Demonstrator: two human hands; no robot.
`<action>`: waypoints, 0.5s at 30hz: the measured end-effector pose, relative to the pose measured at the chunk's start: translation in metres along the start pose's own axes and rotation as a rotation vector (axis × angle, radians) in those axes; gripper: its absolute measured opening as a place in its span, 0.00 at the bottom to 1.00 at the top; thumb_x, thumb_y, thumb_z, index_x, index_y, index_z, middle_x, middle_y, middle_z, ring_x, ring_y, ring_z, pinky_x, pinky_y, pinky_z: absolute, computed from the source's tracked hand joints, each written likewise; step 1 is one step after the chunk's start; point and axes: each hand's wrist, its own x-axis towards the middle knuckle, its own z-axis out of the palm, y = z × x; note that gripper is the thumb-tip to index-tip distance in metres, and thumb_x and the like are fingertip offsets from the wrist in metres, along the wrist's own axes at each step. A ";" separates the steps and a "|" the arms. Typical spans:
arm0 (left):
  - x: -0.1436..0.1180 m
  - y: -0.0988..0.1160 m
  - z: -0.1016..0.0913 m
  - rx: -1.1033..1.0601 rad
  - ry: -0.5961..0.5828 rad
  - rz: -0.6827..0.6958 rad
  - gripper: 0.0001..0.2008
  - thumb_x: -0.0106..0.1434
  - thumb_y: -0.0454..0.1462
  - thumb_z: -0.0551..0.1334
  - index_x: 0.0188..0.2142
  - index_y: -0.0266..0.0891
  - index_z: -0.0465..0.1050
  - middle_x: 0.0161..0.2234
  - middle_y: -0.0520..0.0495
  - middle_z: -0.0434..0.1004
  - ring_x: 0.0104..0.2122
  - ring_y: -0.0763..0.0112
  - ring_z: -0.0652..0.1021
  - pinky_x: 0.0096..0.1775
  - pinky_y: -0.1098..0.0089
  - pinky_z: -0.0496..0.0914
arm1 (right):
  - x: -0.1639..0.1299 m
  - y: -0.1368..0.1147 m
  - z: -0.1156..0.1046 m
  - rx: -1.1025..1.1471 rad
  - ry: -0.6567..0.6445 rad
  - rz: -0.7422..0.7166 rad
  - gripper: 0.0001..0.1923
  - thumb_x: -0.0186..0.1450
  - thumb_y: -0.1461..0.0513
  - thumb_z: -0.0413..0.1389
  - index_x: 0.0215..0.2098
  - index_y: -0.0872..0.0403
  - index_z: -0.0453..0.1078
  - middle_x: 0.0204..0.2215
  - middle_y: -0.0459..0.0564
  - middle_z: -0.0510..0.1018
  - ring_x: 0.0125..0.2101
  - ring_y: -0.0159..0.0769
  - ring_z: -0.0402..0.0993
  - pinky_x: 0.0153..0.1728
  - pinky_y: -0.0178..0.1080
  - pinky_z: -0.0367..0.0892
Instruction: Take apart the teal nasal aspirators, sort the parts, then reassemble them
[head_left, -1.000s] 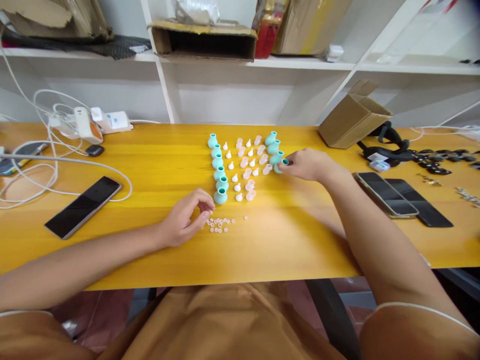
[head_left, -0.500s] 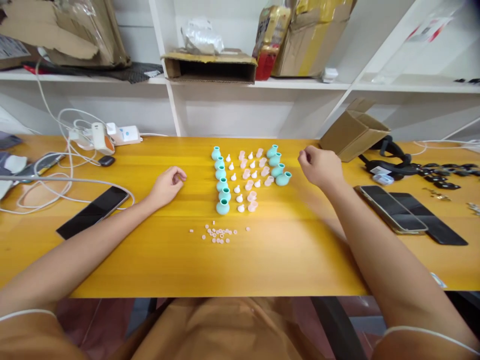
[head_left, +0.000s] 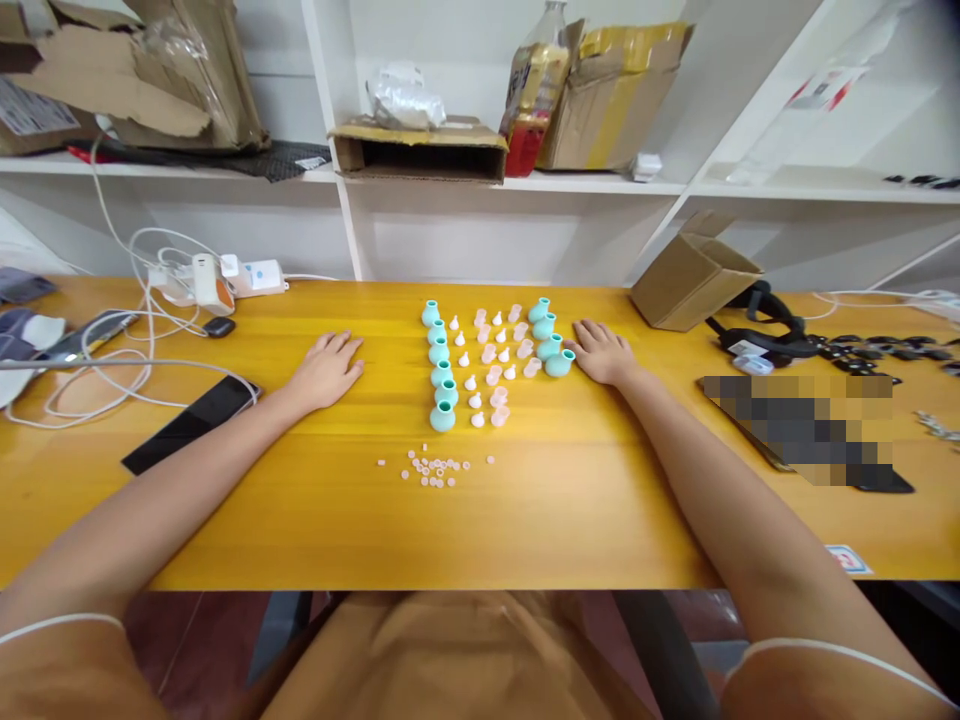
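Now we rest both hands flat and empty on the table (head_left: 225, 500), left hand (head_left: 326, 368) and right hand (head_left: 602, 352) flanking the teal vases (head_left: 441, 370); half a second ago both were loosely curled.

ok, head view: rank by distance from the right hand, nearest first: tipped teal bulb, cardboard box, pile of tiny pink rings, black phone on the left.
From the right hand:
1. tipped teal bulb, just off its thumb side.
2. cardboard box, behind it toward the shelves.
3. pile of tiny pink rings, near the table's front, toward the middle.
4. black phone, far across, beyond the left hand.
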 end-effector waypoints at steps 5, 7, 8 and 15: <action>0.000 0.000 0.000 0.007 0.004 0.018 0.33 0.77 0.47 0.50 0.74 0.31 0.66 0.76 0.32 0.64 0.75 0.41 0.63 0.76 0.45 0.58 | 0.005 0.003 -0.005 -0.020 -0.152 0.042 0.48 0.75 0.36 0.38 0.84 0.51 0.45 0.83 0.55 0.43 0.82 0.59 0.38 0.78 0.68 0.41; 0.000 -0.001 0.001 0.006 0.010 0.026 0.33 0.77 0.46 0.50 0.74 0.30 0.67 0.76 0.32 0.64 0.75 0.41 0.63 0.76 0.44 0.58 | 0.006 0.008 -0.012 -0.021 -0.211 0.032 0.50 0.73 0.35 0.42 0.84 0.50 0.44 0.84 0.54 0.41 0.82 0.59 0.37 0.79 0.68 0.40; 0.001 -0.001 0.001 0.006 0.014 0.030 0.33 0.77 0.46 0.50 0.73 0.30 0.67 0.75 0.32 0.64 0.75 0.40 0.64 0.76 0.44 0.58 | 0.005 0.011 -0.017 -0.020 -0.241 0.019 0.52 0.72 0.34 0.45 0.84 0.50 0.43 0.83 0.55 0.41 0.82 0.59 0.36 0.79 0.66 0.40; 0.002 -0.002 0.004 0.004 0.035 0.050 0.32 0.77 0.46 0.51 0.72 0.29 0.68 0.75 0.30 0.66 0.75 0.40 0.65 0.76 0.44 0.57 | -0.007 0.054 -0.054 0.075 -0.487 -0.245 0.73 0.56 0.31 0.67 0.85 0.51 0.41 0.84 0.56 0.36 0.82 0.63 0.36 0.80 0.60 0.43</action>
